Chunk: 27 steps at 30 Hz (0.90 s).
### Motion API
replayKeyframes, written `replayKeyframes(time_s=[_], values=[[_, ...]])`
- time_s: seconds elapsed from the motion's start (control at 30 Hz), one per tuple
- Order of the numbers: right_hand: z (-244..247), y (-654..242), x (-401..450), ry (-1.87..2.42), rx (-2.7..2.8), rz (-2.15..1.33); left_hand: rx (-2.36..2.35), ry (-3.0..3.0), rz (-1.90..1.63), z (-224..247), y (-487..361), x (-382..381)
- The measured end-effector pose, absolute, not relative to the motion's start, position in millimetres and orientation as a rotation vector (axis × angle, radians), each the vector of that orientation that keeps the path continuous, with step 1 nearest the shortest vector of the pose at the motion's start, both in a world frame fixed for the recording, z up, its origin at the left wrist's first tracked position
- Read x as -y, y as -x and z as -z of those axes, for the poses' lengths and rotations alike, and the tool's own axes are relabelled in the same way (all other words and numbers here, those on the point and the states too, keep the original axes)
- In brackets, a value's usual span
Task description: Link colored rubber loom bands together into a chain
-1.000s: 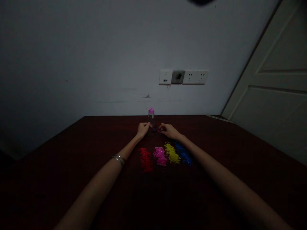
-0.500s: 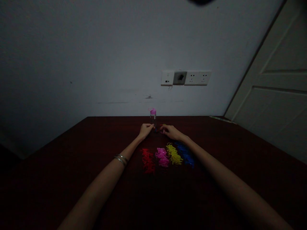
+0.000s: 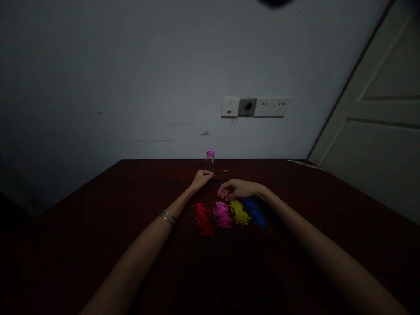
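My left hand [image 3: 202,178] rests at the far part of the table, thumb and fingers pinched together. At its fingertips is a small dark bit with a hint of colour, too small to make out. Just behind stands a clear bottle [image 3: 210,162] with a pink cap. My right hand [image 3: 236,188] hovers over the far end of a pile of pink bands [image 3: 222,215], fingers loosely bent and apart, with nothing visible in them. Beside that pile lie red bands [image 3: 203,220], yellow bands [image 3: 240,213] and blue bands [image 3: 255,213].
A small red and yellow band piece [image 3: 224,171] lies right of the bottle. The dark red table [image 3: 157,183] meets a pale wall with sockets [image 3: 269,107]. A flat strip [image 3: 305,164] lies at the back right edge, near a white door [image 3: 377,131].
My right hand has drawn back from beside my left hand toward the pink pile, and its fingers have loosened. My left hand has stayed nearly in place.
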State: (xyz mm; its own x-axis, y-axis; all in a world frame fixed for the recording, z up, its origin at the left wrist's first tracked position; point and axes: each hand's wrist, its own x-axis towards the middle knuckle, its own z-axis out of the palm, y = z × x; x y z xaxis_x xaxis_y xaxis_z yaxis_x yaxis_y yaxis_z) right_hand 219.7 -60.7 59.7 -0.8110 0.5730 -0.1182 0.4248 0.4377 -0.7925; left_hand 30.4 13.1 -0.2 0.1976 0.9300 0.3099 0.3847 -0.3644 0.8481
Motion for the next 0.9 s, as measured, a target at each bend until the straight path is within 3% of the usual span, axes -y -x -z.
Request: replayKeyframes(time_s=[0.43, 0.9], values=[[-103.8, -284.6, 57.6, 1.116, 2.242, -0.92, -1.344, -2.166, -0.87, -4.4, -25.5, -10.3], [-100.2, -290.4, 55.9, 1.164, 2.272, -0.908, -1.438, -2.265, -0.839, -9.3, -26.3, -2.4]])
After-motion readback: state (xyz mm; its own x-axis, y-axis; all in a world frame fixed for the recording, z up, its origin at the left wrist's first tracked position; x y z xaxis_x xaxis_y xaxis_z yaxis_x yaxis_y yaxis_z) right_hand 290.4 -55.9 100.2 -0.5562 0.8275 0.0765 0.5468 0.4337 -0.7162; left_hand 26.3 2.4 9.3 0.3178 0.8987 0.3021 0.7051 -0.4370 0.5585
